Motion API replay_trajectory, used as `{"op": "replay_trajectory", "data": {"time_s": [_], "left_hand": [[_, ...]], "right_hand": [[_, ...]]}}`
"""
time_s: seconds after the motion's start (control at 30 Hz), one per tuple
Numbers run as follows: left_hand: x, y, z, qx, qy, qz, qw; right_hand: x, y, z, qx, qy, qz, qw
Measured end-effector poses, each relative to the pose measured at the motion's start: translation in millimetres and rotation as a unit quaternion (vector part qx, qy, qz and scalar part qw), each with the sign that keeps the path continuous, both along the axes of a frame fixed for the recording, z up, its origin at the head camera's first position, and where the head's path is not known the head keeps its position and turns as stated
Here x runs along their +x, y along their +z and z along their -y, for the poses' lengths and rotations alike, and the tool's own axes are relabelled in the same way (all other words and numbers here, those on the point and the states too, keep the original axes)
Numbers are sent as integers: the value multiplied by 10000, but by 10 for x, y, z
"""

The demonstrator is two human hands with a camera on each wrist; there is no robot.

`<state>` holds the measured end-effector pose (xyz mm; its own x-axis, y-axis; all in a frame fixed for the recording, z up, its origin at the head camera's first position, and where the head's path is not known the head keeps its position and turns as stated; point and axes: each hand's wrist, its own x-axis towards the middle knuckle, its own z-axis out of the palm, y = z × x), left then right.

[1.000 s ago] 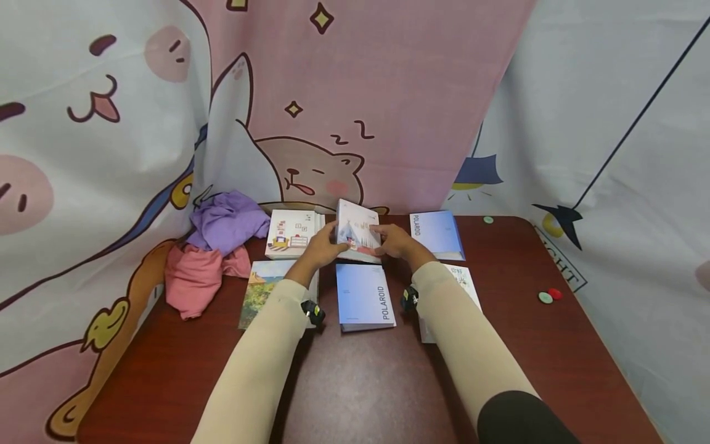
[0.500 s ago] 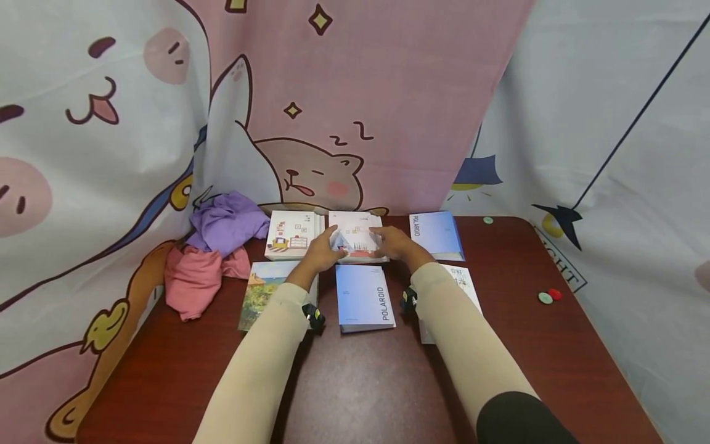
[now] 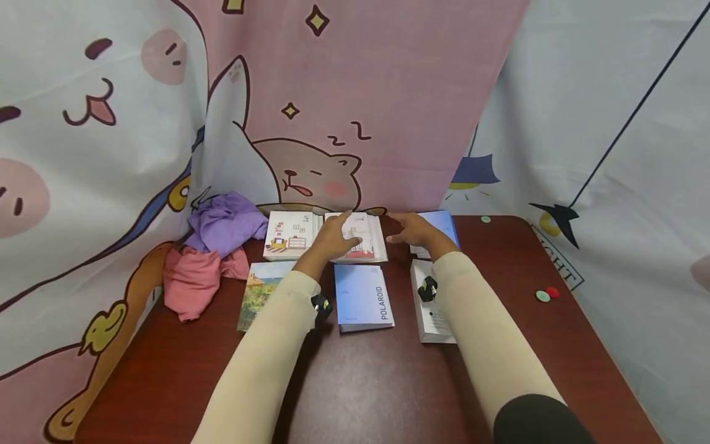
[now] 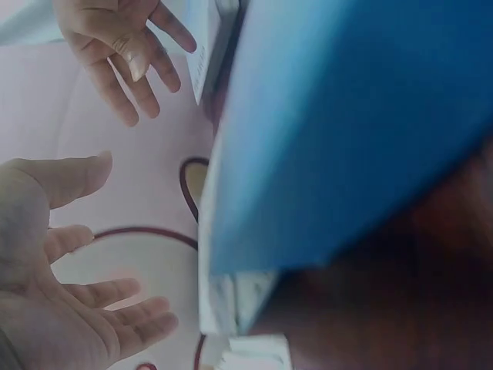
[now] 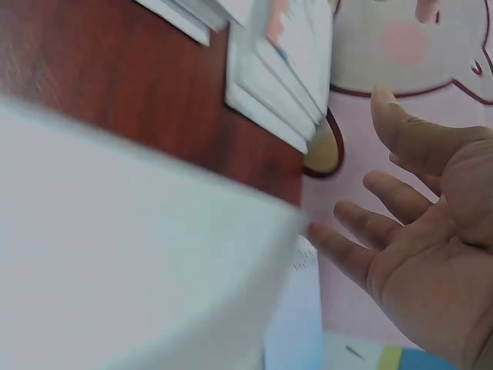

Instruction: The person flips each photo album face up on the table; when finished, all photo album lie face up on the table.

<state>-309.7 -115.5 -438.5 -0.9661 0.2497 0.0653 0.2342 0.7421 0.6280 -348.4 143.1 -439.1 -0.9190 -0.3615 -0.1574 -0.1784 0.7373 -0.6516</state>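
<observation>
My left hand (image 3: 331, 242) hovers over the middle back stack of white illustrated books (image 3: 365, 250), thumb and fingers spread. It hides part of the top cover, and the frames do not settle whether it touches. To the right my right hand (image 3: 416, 232) is apart from that stack, over the near left part of a blue book (image 3: 442, 223). The right wrist view shows its fingers (image 5: 400, 196) extended, holding nothing, with the stack's uneven edges (image 5: 269, 100) beyond. In the left wrist view the left palm (image 4: 46, 324) is bare.
Another white illustrated stack (image 3: 288, 234) stands at the back left. Nearer lie a landscape-cover book (image 3: 257, 293), a blue POLAROID book (image 3: 363, 299) and a thick white book (image 3: 429, 317) under the right forearm. Purple cloth (image 3: 227, 222) and pink cloth (image 3: 191, 280) lie left; small discs (image 3: 543, 296) lie right.
The tent-cover book was held tilted, then lowered flat onto the middle stack. Both hands have since loosened; the right has moved right, away from it, and the left has shifted slightly right and up.
</observation>
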Motion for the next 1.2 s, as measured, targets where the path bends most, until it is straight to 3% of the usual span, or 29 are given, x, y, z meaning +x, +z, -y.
{"op": "replay_trajectory", "data": {"time_s": [0.3, 0.5, 0.77, 0.97, 1.2], "left_hand": [[-64, 51, -417, 60, -404, 97, 9991], [-75, -56, -675, -53, -580, 390, 9975], [-50, -191, -1082, -185, -1033, 560, 9929], [-6, -304, -1324, -142, -1336, 708, 9884], [48, -410, -1468, -214, -1410, 966, 9850]], "right_hand": [[-41, 86, -469, 17, -252, 233, 9994], [-64, -20, -804, 304, -619, 265, 9973], [-85, -160, -1076, 82, -1412, 432, 9890], [-83, -260, -1257, 123, -1427, 752, 9868], [-24, -396, -1368, -62, -1322, 935, 9868]]}}
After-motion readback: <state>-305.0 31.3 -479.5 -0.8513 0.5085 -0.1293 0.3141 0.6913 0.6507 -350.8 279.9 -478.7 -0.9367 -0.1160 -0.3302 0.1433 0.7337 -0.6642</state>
